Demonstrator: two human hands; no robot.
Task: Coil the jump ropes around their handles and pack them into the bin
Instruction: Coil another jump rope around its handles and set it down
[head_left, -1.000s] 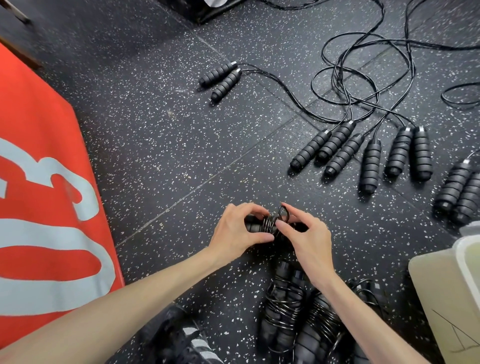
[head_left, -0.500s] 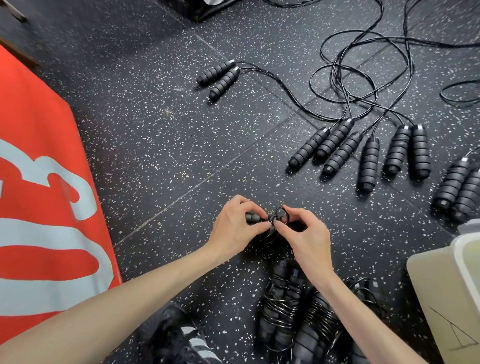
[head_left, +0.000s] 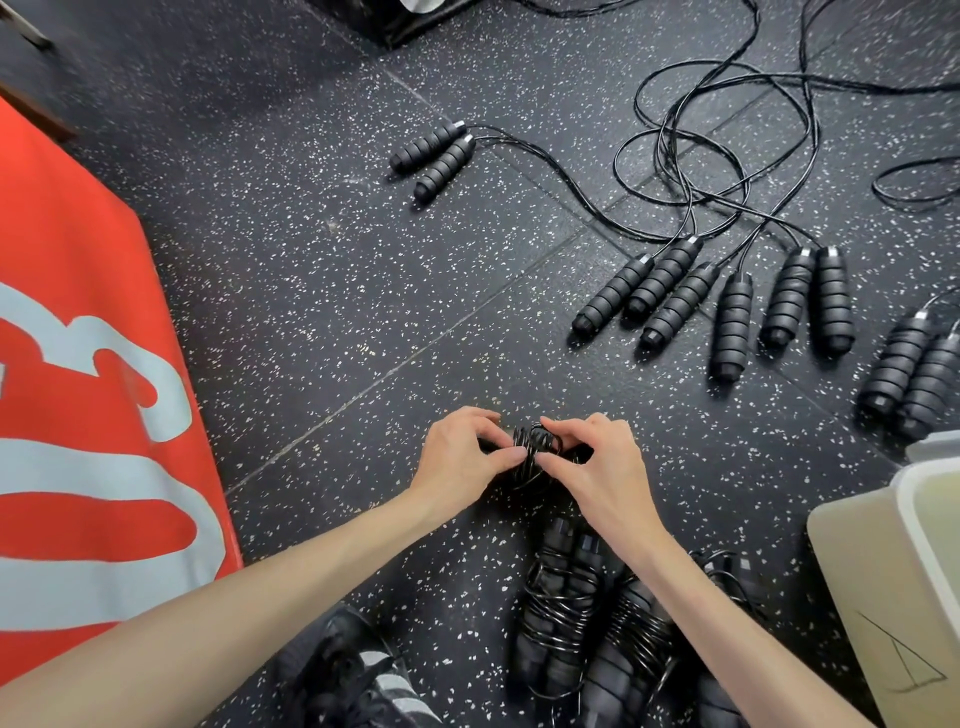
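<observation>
A black jump rope bundle (head_left: 531, 457) lies on the speckled floor between my hands, its cord wound round its handles. My left hand (head_left: 462, 457) grips its left end, thumb on the coils. My right hand (head_left: 597, 462) pinches the cord at the top of the coil. Three coiled bundles (head_left: 561, 618) lie below my right forearm, partly hidden by it. Several uncoiled ropes lie further off: one pair of handles (head_left: 434, 156) at the top middle, a row of ribbed handles (head_left: 722, 306) to the right, another pair (head_left: 914, 374) at the right edge. The pale bin (head_left: 914, 525) stands at the lower right.
Loose black cords (head_left: 696, 156) loop across the floor at the upper right. A red mat with white markings (head_left: 88, 395) fills the left side. A black shoe with white stripes (head_left: 363, 675) is at the bottom middle. A dark box (head_left: 405, 21) sits at the top edge.
The small loop held up by my right fingers has been drawn down into the coil. Both hands stay on the bundle, shifted only slightly.
</observation>
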